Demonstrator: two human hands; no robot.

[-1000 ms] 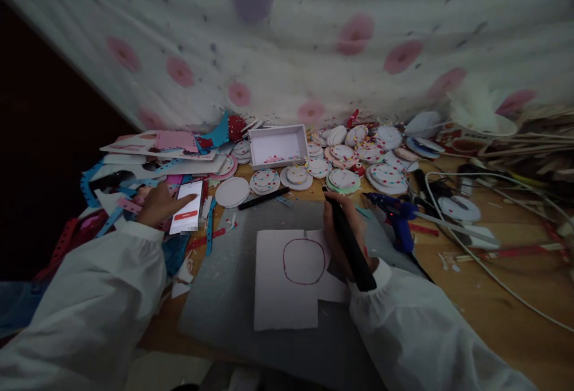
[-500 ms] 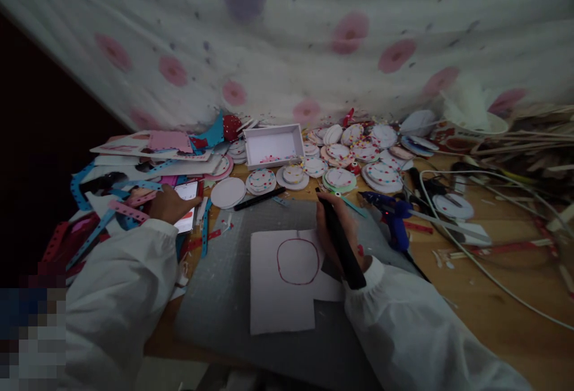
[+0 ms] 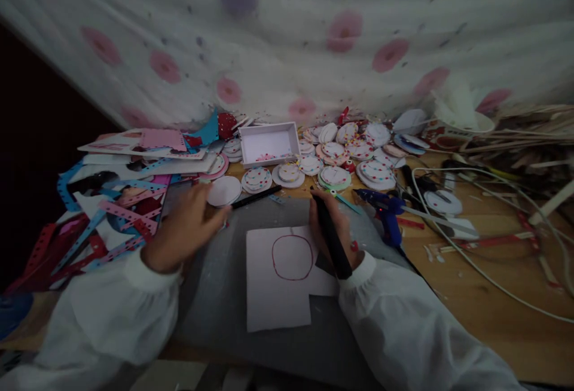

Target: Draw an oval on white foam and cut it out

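My right hand (image 3: 330,223) is closed around a thick black pen-like tool (image 3: 330,238), its thin end pointing up and away. The hand rests at the right edge of a white card (image 3: 278,307) with a dark red circle outline drawn on it. The card lies on a grey cutting mat (image 3: 215,313). My left hand (image 3: 186,226), blurred by motion, is over the mat's left edge with thumb and fingers apart and nothing seen in it. Just past its fingertips lies a plain white disc (image 3: 224,191), with a slim black pen (image 3: 256,197) beside it.
Layered discs with coloured dots (image 3: 256,180) crowd the back, around a white box (image 3: 269,140). A blue glue gun (image 3: 389,217) and a looping white cable (image 3: 488,280) are to the right. Coloured strips (image 3: 103,229) pile up at the left. Sticks (image 3: 529,140) fill the far right.
My left hand has moved right and nearer, off the phone and strips, towards the mat; the phone is no longer visible. My right hand still grips the black tool. The view has shifted slightly.
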